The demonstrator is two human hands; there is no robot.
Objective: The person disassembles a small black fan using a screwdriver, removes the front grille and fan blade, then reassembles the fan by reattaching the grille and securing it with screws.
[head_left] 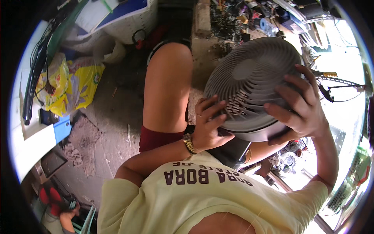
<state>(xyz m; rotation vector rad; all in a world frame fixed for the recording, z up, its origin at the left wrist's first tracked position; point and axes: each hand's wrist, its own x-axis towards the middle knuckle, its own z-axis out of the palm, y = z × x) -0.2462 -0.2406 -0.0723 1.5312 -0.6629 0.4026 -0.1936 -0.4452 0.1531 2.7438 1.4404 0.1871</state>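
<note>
The round grey fan is sitting between the hands, grille facing up, the left hand gripping its near-left rim and the right hand spreading over its right edge.

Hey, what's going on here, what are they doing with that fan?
A seated person holds a round grey fan in front of them with both bare hands. The left hand grips the lower left rim of its slatted grille, and the right hand is spread over the right side. A gold wristwatch sits on the left wrist. Yellow plastic bags lie on the dusty floor to the left.
</note>
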